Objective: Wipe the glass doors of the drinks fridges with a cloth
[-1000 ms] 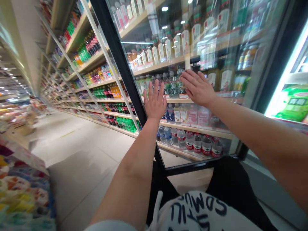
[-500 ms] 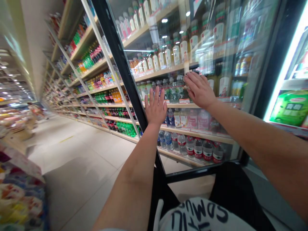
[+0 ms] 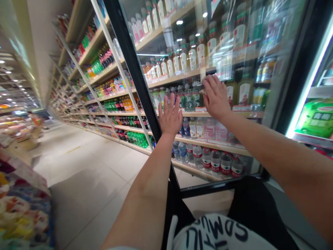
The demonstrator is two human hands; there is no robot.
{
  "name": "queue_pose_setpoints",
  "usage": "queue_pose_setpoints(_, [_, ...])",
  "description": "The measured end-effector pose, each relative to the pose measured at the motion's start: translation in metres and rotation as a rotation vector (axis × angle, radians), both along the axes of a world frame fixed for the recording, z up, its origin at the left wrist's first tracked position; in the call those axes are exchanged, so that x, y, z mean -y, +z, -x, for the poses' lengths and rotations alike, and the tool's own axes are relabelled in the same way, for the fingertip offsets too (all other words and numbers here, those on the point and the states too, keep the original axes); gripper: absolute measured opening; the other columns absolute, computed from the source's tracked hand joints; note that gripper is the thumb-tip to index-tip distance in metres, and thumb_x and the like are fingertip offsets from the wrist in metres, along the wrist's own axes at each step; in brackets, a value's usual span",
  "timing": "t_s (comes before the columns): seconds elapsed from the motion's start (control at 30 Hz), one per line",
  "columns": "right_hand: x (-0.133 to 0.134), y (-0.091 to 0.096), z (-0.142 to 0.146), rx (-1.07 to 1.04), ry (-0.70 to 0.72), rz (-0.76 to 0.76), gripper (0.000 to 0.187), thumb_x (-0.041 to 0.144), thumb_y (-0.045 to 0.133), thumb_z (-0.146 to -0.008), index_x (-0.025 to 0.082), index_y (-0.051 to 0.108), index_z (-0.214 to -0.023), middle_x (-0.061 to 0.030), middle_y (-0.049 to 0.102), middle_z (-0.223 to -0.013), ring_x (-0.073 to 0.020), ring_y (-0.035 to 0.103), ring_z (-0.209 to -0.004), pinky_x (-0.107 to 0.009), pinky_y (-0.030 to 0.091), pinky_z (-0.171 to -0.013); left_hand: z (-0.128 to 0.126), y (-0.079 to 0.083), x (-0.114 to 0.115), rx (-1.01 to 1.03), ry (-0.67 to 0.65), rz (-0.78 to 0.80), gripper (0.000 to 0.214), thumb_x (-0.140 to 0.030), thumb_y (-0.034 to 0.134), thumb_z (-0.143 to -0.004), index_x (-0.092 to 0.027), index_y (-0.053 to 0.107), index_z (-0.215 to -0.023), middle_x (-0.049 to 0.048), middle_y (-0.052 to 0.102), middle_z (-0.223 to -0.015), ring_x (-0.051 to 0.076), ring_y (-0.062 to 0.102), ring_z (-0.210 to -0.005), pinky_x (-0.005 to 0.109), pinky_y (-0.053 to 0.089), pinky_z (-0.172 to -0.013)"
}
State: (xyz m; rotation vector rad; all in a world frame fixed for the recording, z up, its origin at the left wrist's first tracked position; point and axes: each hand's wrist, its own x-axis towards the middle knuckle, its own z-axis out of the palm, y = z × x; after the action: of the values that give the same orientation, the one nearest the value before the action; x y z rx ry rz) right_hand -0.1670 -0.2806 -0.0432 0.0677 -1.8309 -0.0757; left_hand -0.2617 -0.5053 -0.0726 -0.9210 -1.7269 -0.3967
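Observation:
A tall glass cooler door (image 3: 234,146) with a black frame (image 3: 135,73) stands swung out in front of me. My left hand (image 3: 170,116) lies flat on the glass near the frame's edge, fingers stretched up and apart. My right hand (image 3: 215,97) presses the glass higher and to the right, fingers spread, holding nothing. Through the glass I see shelves of drink bottles (image 3: 192,55) and water bottles (image 3: 208,159) low down.
A long row of drink shelves (image 3: 104,86) runs away on the left beside a tiled aisle floor (image 3: 85,173). A colourful display (image 3: 20,208) sits at the lower left. A lit cooler interior with a green pack (image 3: 314,118) shows at the right.
Both hands stay flat on the glass and have shifted slightly right and up in view. The door's edge looks a little further from me.

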Motion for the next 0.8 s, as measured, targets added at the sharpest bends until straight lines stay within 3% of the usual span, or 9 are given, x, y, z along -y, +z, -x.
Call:
queue_pose_setpoints(0.1, [-0.007,-0.003,-0.007,0.099,0.025,-0.116,0.058,0.036,0.033,-0.103,0.025,0.035,-0.159,-0.0075,0.039,-0.165,-0.0301,0.029,-0.156,-0.061,0.022,-0.126,-0.002,0.001,0.001,0.019,-0.007,0.003,0.059,-0.028,0.042,-0.103,-0.022,0.033,-0.161,0.0073,0.023,-0.17,0.026,0.004,-0.16,0.055,0.003,-0.131])
queue_pose_setpoints(0.23, [-0.023,-0.005,-0.013,-0.064,-0.057,0.115,0.061,0.036,0.036,-0.101,0.021,0.032,-0.161,-0.0125,0.034,-0.167,-0.0348,0.025,-0.157,-0.067,0.024,-0.123,-0.004,0.002,0.001,0.058,-0.024,0.001,0.058,-0.028,0.042,-0.102,-0.022,0.035,-0.16,0.0077,0.024,-0.169,0.026,0.007,-0.159,0.056,0.003,-0.131])
queue_pose_setpoints(0.3, [-0.027,-0.008,-0.016,-0.082,-0.078,0.141,0.062,0.036,0.035,-0.101,0.019,0.03,-0.161,-0.0138,0.033,-0.167,-0.035,0.024,-0.157,-0.067,0.023,-0.123,-0.004,0.002,0.001,0.06,-0.03,-0.003,0.059,-0.028,0.043,-0.102,-0.023,0.035,-0.16,0.0069,0.025,-0.169,0.025,0.007,-0.159,0.055,0.003,-0.131])
queue_pose_setpoints(0.47, [-0.028,-0.016,-0.024,0.135,0.002,-0.12,0.056,0.034,0.036,-0.102,0.024,0.039,-0.157,-0.0084,0.042,-0.164,-0.0282,0.031,-0.155,-0.06,0.022,-0.127,-0.004,0.002,0.001,0.052,-0.025,-0.009,0.06,-0.027,0.045,-0.101,-0.023,0.035,-0.16,0.0067,0.025,-0.169,0.025,0.007,-0.159,0.055,0.003,-0.131])
queue_pose_setpoints(0.63, [-0.036,-0.018,-0.029,-0.043,-0.106,0.107,0.061,0.032,0.034,-0.102,0.019,0.03,-0.161,-0.0128,0.036,-0.166,-0.0308,0.025,-0.157,-0.065,0.023,-0.124,-0.004,0.004,0.001,0.09,-0.07,-0.017,0.06,-0.027,0.046,-0.1,-0.022,0.036,-0.159,0.0087,0.025,-0.169,0.027,0.008,-0.159,0.055,0.0,-0.131])
queue_pose_setpoints(0.8, [-0.034,-0.022,-0.028,0.211,-0.039,-0.162,0.057,0.029,0.032,-0.103,0.026,0.035,-0.16,-0.0038,0.04,-0.165,-0.0236,0.029,-0.156,-0.055,0.021,-0.129,-0.002,0.004,0.001,0.055,-0.083,-0.047,0.059,-0.029,0.049,-0.099,-0.023,0.04,-0.158,0.0076,0.029,-0.168,0.027,0.01,-0.159,0.054,0.001,-0.131])
